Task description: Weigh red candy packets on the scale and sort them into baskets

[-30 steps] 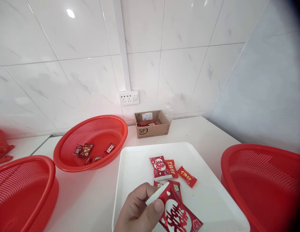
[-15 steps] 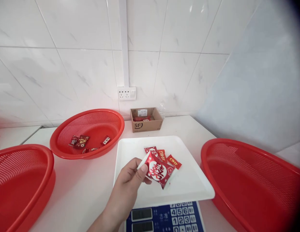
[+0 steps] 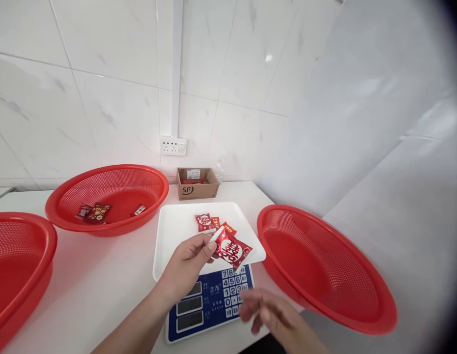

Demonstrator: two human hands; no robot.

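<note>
Pinched by one end between thumb and fingers, a red and white candy packet (image 3: 231, 248) is in my left hand (image 3: 189, 258), held above the near side of the white scale tray (image 3: 177, 221). Behind it several small red packets (image 3: 204, 222) lie on the tray, partly covered by the held one. My right hand (image 3: 274, 314) is slightly blurred, low over the right edge of the scale's blue keypad panel (image 3: 210, 305). Its fingers are apart and curved, with nothing in them.
A red basket (image 3: 324, 265) stands to the right of the scale. On the left are a red basket (image 3: 121, 172) with several packets in it and another red basket (image 3: 22, 221). A cardboard box (image 3: 199, 191) holding red packets sits by the wall, below a socket (image 3: 173, 146).
My right hand has come into view at the lower right. The view has turned right and shows more of the scale panel. My left hand still holds the candy packet.
</note>
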